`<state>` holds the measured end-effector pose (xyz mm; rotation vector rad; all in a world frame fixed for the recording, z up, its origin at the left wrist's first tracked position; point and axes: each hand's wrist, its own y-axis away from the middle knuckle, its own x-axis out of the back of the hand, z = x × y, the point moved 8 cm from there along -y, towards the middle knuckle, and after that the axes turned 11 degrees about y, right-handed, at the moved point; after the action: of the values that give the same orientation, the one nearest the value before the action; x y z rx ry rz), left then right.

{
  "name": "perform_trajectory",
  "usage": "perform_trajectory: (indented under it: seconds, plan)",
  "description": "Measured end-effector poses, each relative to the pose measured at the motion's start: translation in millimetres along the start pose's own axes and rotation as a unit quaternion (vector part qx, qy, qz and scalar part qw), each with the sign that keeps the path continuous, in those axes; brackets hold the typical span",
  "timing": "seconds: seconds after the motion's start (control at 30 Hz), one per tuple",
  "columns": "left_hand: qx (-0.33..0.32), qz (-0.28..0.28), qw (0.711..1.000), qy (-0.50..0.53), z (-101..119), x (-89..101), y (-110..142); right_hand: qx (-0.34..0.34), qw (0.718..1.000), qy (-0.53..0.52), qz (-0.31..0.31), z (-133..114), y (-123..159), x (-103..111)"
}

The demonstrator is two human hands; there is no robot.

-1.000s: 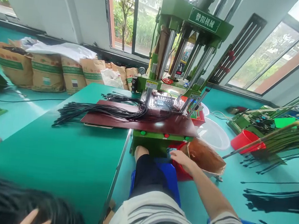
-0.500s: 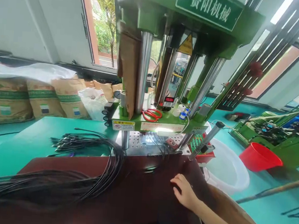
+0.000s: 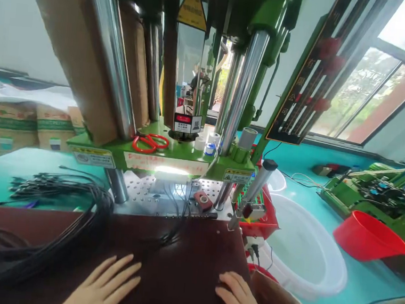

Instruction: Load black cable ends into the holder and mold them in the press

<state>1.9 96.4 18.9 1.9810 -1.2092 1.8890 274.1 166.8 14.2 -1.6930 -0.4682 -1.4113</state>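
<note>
Over the dark brown tabletop (image 3: 177,273), my left hand (image 3: 105,285) is spread with its fingers apart and holds nothing. To its right, my right hand (image 3: 239,297) is also open and empty, its fingers loosely bent toward the left. Between and beyond the hands, the dark ends of a few thin black cables (image 3: 170,236) lie on the tabletop and run back into the press. A thick bundle of black cables (image 3: 78,226) curves across the table left of my left hand.
A green press (image 3: 188,153) stands ahead, with red-handled scissors (image 3: 145,144) on its ledge. Beneath it, a reddish block (image 3: 203,201) sits on a perforated metal plate (image 3: 134,186). On the right are a red crate (image 3: 269,219), a white tub (image 3: 337,272) and a red bucket (image 3: 372,238).
My left hand has come into view on the left, fingers spread. My right hand is lower in the picture. The camera view has moved closer to the press and turned right.
</note>
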Motion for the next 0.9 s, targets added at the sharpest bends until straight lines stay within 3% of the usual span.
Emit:
perform_trajectory:
  seconds: [0.13, 0.33, 0.73, 0.9]
  plan:
    - [0.107, -0.041, 0.986, 0.121, -6, 2.9, 0, -0.048, 0.998, -0.029, -0.006, -6, -1, 5]
    - [0.114, -0.105, 0.973, 0.172, -5, -7.2, 3, -0.051, 0.996, -0.067, 0.025, -6, -4, 9]
    - [0.119, -0.093, 0.970, 0.190, -3, -7.6, -1, -0.076, 0.995, -0.067, 0.012, 5, -6, 1]
    - [0.169, -0.073, 0.961, 0.208, -6, -4.3, -1, -0.038, 0.998, -0.029, 0.049, 8, 12, -6]
